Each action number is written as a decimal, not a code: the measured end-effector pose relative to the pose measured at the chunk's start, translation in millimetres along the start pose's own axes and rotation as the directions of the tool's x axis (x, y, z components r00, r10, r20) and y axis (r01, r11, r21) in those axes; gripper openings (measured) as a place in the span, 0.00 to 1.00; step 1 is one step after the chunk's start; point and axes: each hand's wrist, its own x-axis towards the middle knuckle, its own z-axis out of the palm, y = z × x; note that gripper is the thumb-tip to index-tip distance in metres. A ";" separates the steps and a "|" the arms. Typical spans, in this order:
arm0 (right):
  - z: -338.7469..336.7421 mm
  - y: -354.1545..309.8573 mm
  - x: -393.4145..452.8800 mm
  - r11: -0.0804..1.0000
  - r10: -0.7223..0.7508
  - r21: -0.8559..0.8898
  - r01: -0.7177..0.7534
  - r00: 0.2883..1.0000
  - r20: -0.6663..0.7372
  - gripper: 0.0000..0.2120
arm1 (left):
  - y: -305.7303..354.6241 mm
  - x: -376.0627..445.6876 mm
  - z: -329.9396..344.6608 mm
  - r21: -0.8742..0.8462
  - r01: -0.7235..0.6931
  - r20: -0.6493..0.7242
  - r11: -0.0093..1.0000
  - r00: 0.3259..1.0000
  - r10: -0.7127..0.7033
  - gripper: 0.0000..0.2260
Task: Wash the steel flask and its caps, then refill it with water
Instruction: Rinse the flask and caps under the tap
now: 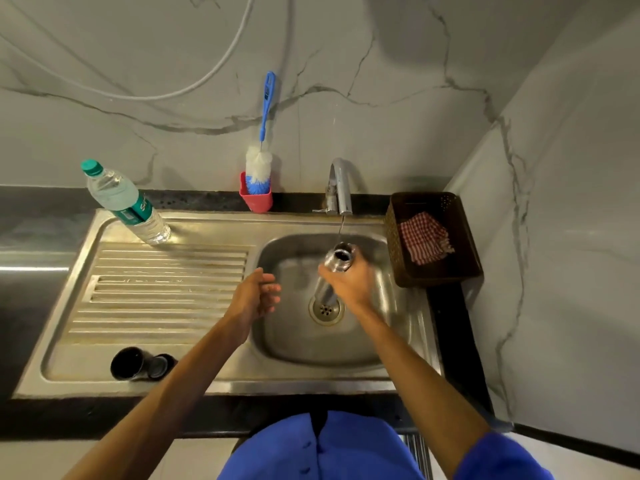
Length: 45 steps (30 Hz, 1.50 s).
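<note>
The right hand [349,284] grips the steel flask [337,261] around its upper body, fingers wrapped just below the neck, and holds it upright over the sink [398,341] basin at the centre right of the frame, its base hanging above the drain [325,310]. The open mouth sits directly under the spout of the tap [341,188], and a thin stream runs down into it, so the grip seems chosen to keep the opening lined up with the water while any overflow goes into the basin. The left hand [256,296] hovers over the left edge of the basin, palm turned inward, its fingers loosely bent and holding nothing; it looks ready to steady or rub the flask. Two dark caps [142,363] lie touching each other on the draining board at the lower left, apart from the flow, probably set aside for washing in their turn. A bottle brush [259,161] stands head down in a red holder [257,199] against the wall at the upper middle, near the tap, where it can be reached for scrubbing the inside. A clear water bottle [124,202] with a green cap stands on the back left of the sink's rim, and a brown basket [433,202] holding a checked cloth [424,242] rests on the dark tabletop to the right of the basin. This looks like an early rinse rather than the final refill, though that is a judgement.
</note>
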 end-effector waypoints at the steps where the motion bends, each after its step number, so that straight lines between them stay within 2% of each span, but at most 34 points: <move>1: 2.0 7.0 -6.0 0.999 0.028 -0.021 -0.027 0.999 0.034 0.21 | 0.9 -1.4 0.4 0.016 0.006 0.013 1.000 1.000 -0.006 0.14; 3: -3.0 10.6 -13.3 0.998 0.059 -0.029 -0.060 0.998 -0.019 0.20 | 3.8 -4.6 -1.6 0.021 -0.015 0.013 1.000 1.000 0.014 0.14; 5: -10.4 3.6 -9.1 0.998 0.027 0.051 -0.021 0.994 -0.110 0.20 | 3.0 -7.5 -5.9 0.048 -0.076 0.019 0.996 0.997 0.075 0.11; 7: -6.0 -10.3 -9.1 0.987 0.017 0.161 0.001 0.994 -0.112 0.19 | -6.1 -7.4 -10.8 0.182 -0.190 0.053 0.965 0.982 0.183 0.10; 8: -0.9 -15.1 -12.1 0.970 0.050 0.239 -0.033 0.997 -0.065 0.18 | -13.5 -4.8 -15.5 0.361 -0.260 0.096 0.896 0.966 0.242 0.18; 9: 4.5 -16.5 -16.6 0.943 0.080 0.325 -0.072 0.997 -0.012 0.17 | -19.5 -0.9 -20.4 0.583 -0.315 0.141 0.749 0.947 0.288 0.30; 10: 9.2 -15.6 -21.2 0.905 0.118 0.409 -0.121 0.992 0.031 0.15 | -21.6 0.7 -24.8 0.767 -0.340 0.183 0.545 0.929 0.322 0.43; 11: 11.4 -16.5 -27.1 0.843 0.166 0.505 -0.184 0.983 0.082 0.14 | -21.9 0.0 -28.8 0.852 -0.367 0.234 0.373 0.905 0.355 0.50; 12: 12.0 -17.9 -31.8 0.762 0.205 0.598 -0.249 0.968 0.141 0.14 | -17.0 -6.5 -31.8 0.870 -0.396 0.281 0.295 0.888 0.363 0.52; 14: 11.9 -23.1 -36.7 0.588 0.255 0.731 -0.345 0.937 0.237 0.16 | 0.7 -20.2 -37.5 0.836 -0.488 0.372 0.252 0.841 0.392 0.48; 17: 14.5 -30.4 -41.6 0.388 0.280 0.799 -0.460 0.885 0.373 0.24 | 44.6 -42.6 -43.8 0.798 -0.582 0.472 0.154 0.764 0.440 0.40; 20: 19.3 -29.5 -49.1 0.199 0.172 0.785 -0.587 0.810 0.561 0.33 | 98.9 -62.6 -41.8 0.776 -0.620 0.601 -0.117 0.669 0.438 0.36; 21: 21.1 -30.5 -52.8 0.169 0.125 0.761 -0.626 0.780 0.614 0.35 | 116.0 -67.7 -40.4 0.759 -0.620 0.635 -0.199 0.639 0.434 0.35; 23: 25.6 -34.9 -59.9 0.184 0.078 0.710 -0.680 0.730 0.679 0.38 | 148.4 -78.0 -36.7 0.713 -0.622 0.697 -0.323 0.583 0.417 0.35; 25: 28.2 -38.6 -66.8 0.236 0.065 0.647 -0.725 0.676 0.734 0.41 | 173.5 -88.1 -28.6 0.671 -0.600 0.742 -0.436 0.555 0.377 0.34; 28: 24.7 -46.2 -73.1 0.435 0.122 0.493 -0.754 0.592 0.797 0.42 | 196.9 -95.6 -14.7 0.626 -0.534 0.767 -0.569 0.556 0.321 0.34; 30: 12.5 -48.9 -71.3 0.611 0.179 0.370 -0.700 0.577 0.797 0.38 | 204.1 -100.2 -5.8 0.602 -0.496 0.770 -0.625 0.569 0.289 0.35; 31: 3.4 -51.4 -68.5 0.685 0.191 0.345 -0.642 0.614 0.766 0.33 | 206.1 -102.6 -2.8 0.585 -0.476 0.774 -0.657 0.568 0.278 0.35; 33: -18.6 -60.5 -56.0 0.826 0.128 0.379 -0.417 0.794 0.595 0.21 | 209.6 -108.3 2.6 0.564 -0.425 0.772 -0.708 0.576 0.269 0.34; 34: -31.5 -68.7 -47.0 0.903 0.037 0.361 -0.231 0.882 0.471 0.16 | 210.8 -111.0 6.1 0.562 -0.402 0.764 -0.723 0.587 0.268 0.34; 35: -44.4 -80.6 -38.9 0.961 -0.093 0.277 -0.014 0.925 0.369 0.16 | 212.7 -113.4 9.6 0.564 -0.389 0.759 -0.728 0.591 0.272 0.35; 36: -54.1 -95.1 -32.6 0.971 -0.224 0.154 0.182 0.916 0.332 0.22 | 215.0 -115.1 14.3 0.569 -0.388 0.759 -0.725 0.588 0.280 0.35; 37: -58.4 -110.3 -28.3 0.940 -0.328 0.030 0.341 0.873 0.360 0.32 | 217.6 -115.9 20.4 0.576 -0.400 0.762 -0.713 0.578 0.291 0.35; 39: -55.4 -140.0 -27.3 0.857 -0.409 -0.097 0.507 0.781 0.472 0.49 | 221.0 -117.7 34.5 0.588 -0.454 0.775 -0.670 0.553 0.305 0.35; 40: -52.4 -152.8 -28.4 0.837 -0.429 -0.097 0.539 0.756 0.495 0.52 | 222.0 -118.2 40.7 0.584 -0.489 0.787 -0.648 0.536 0.306 0.35; 42: -47.3 -169.1 -25.2 0.828 -0.474 -0.060 0.558 0.752 0.457 0.52 | 225.4 -116.7 47.5 0.581 -0.555 0.803 -0.594 0.509 0.310 0.36; 43: -47.7 -175.7 -24.6 0.818 -0.498 -0.063 0.572 0.759 0.420 0.51 | 227.9 -116.2 46.3 0.593 -0.595 0.801 -0.543 0.506 0.320 0.38; 45: -53.1 -187.9 -23.4 0.798 -0.528 -0.103 0.593 0.772 0.353 0.49 | 235.3 -117.5 38.0 0.620 -0.693 0.784 -0.368 0.525 0.333 0.43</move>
